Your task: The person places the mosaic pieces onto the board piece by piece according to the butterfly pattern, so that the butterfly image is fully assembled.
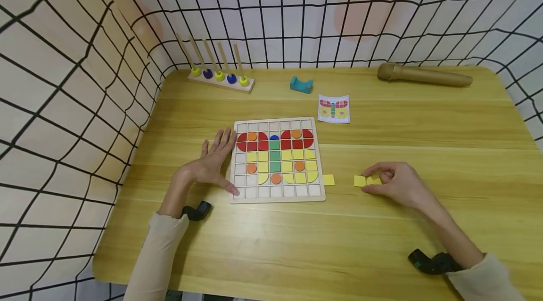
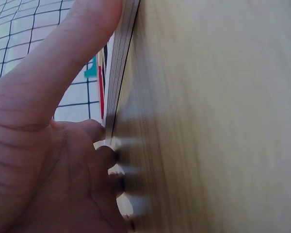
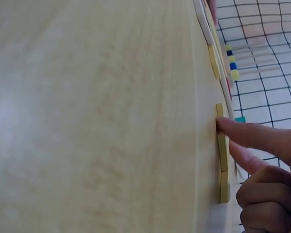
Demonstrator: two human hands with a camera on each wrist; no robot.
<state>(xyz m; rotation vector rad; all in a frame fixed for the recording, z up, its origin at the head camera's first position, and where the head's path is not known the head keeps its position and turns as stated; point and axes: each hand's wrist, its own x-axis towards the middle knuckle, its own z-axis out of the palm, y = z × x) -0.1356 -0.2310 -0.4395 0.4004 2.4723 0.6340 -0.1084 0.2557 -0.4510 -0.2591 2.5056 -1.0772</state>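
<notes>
A square wooden grid board (image 1: 277, 197) lies on the table with a butterfly pattern of red, yellow, green, orange and blue tiles. My left hand (image 1: 214, 162) rests along its left edge with fingers spread, the thumb on the near left corner. To the right of the board, my right hand (image 1: 396, 183) pinches a yellow square tile (image 1: 359, 181) between thumb and index finger. More yellow tiles (image 3: 224, 187) lie in a row beside it, partly hidden by the hand in the head view. Another yellow tile (image 1: 328, 180) lies against the board's right edge.
Behind the board are a butterfly picture card (image 1: 334, 109), a teal block (image 1: 301, 85) and a peg stand (image 1: 222, 82) with yellow and blue beads. A brown microphone-shaped object (image 1: 424, 75) lies at the back right. Black-lined netting (image 1: 292, 18) surrounds the table's back and sides.
</notes>
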